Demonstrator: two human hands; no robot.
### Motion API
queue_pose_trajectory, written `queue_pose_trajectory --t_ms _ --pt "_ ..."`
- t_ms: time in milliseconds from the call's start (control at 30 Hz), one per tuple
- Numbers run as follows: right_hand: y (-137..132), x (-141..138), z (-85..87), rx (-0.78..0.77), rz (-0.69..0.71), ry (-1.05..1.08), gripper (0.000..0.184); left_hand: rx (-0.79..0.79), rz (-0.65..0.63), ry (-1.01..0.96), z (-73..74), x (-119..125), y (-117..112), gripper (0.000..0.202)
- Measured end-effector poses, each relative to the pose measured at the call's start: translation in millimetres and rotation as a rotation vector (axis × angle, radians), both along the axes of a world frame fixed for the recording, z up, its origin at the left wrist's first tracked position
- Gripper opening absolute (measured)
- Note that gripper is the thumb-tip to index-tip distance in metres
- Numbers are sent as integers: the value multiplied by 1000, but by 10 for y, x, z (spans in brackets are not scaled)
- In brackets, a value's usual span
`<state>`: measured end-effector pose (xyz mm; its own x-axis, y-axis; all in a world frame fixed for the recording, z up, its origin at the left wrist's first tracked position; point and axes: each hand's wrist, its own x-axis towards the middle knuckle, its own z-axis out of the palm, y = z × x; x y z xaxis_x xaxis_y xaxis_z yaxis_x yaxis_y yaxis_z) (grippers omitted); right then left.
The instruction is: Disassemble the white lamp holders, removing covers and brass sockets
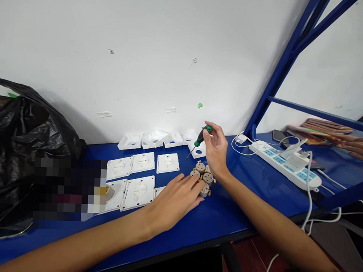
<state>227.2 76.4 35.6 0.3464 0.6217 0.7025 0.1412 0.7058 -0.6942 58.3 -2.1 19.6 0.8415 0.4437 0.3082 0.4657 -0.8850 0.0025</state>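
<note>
In my right hand (215,147) is a green-and-black screwdriver (201,136), its handle pinched by the fingers and its thin shaft slanting down to the left. My left hand (178,195) lies low over a cluster of round grey parts with brass tabs (208,178). Its thumb and fingers close around the nearest round grey part (204,190), which they partly cover. Left of it are flat white square plates (143,162) with round centres, in two rows. One near plate (116,195) carries a round grey part. White square frames (130,142) stand behind them along the wall.
A black plastic bag (36,123) fills the left side, beside a blurred-out patch. On the right are a white power strip (284,161) with cables, a phone (279,135), a stack of booklets (321,129) and another person's hand (354,146). A blue metal frame (279,72) rises from the blue table (241,209).
</note>
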Motion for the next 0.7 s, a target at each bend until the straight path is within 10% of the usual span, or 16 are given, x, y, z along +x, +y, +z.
queue_pose_trajectory --t_ms 700 --pt "-1 0 -1 -5 -23 -35 22 137 -145 -184 -114 -74 97 29"
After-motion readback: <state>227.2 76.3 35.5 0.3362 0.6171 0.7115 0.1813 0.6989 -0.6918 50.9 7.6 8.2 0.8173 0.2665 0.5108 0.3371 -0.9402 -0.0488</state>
